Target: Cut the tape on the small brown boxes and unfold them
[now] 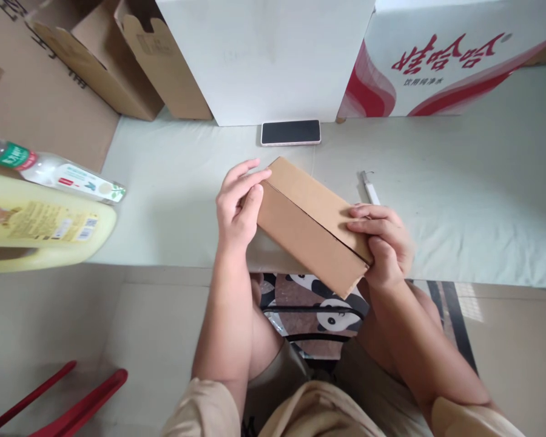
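Note:
A brown cardboard box, long and narrow, is held tilted above the front edge of the cloth-covered table. A thin dark seam runs lengthwise between its two visible faces. My left hand grips the upper left end, thumb against the near face and fingers at the top edge. At the lower right end, my right hand is closed around the box, fingertips on the upper face and thumb by the corner. Just beyond the right hand lies a white-handled tool with a metal tip, partly hidden by that hand.
A phone lies before a large white box. Right of it stands a red-and-white carton; open brown boxes stand left. A plastic bottle and a yellow jug lie at the left table edge.

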`<state>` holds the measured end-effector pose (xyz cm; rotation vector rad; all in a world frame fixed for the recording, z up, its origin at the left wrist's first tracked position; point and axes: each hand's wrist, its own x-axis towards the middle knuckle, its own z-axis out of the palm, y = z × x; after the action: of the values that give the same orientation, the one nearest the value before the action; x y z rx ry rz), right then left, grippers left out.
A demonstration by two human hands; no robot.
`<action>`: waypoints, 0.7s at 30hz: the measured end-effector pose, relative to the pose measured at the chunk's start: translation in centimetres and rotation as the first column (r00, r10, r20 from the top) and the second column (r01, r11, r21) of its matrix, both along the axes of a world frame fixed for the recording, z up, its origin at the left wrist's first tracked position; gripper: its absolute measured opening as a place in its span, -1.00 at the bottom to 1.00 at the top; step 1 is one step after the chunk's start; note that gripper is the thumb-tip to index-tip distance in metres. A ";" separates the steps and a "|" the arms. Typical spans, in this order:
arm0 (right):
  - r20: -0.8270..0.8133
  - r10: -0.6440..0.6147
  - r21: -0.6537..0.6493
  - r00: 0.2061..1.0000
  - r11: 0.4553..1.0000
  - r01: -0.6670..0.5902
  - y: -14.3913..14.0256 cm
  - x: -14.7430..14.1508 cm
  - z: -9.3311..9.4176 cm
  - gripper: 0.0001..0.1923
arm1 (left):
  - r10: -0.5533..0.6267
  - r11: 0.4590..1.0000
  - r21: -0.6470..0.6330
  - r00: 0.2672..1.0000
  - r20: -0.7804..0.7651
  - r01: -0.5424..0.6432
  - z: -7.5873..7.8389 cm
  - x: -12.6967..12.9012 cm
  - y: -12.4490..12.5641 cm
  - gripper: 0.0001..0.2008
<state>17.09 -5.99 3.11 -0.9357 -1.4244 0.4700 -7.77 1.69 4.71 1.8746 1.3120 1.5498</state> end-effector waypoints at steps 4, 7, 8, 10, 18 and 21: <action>0.051 -0.034 -0.052 0.998 0.998 0.036 -0.3 0.3 0.5 -0.63 | 0.021 1.000 0.018 0.998 0.061 -0.022 -0.2 0.2 0.2 -0.77; 0.065 -0.033 -0.112 0.997 0.993 0.040 -0.4 0.8 0.9 -0.64 | 0.020 1.000 0.022 0.996 0.091 -0.022 -0.2 0.1 0.2 -0.76; 0.060 -0.023 -0.122 0.998 0.992 0.031 -0.4 1.0 0.9 -0.67 | 0.016 1.000 0.018 0.995 0.095 -0.018 -0.2 0.1 0.2 -0.76; 0.027 -0.008 -0.128 1.000 0.992 0.011 -0.2 1.4 0.8 -0.71 | 0.009 1.000 0.001 0.996 0.094 -0.010 0.0 -0.1 0.1 -0.76; -0.229 0.016 -0.329 0.973 0.940 -0.093 0.7 1.9 -2.1 -0.46 | 0.040 0.995 -0.096 0.992 0.117 -0.029 0.1 -0.9 0.6 -0.78; -0.127 0.019 -0.345 0.992 0.937 -0.062 1.0 2.1 -2.6 -0.43 | 0.097 0.986 -0.152 0.971 0.221 -0.064 -0.2 -1.5 1.1 -0.80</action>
<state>19.18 -5.00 0.53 -1.1404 -1.2720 0.8168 -9.28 2.78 4.47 1.5243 1.3694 1.6089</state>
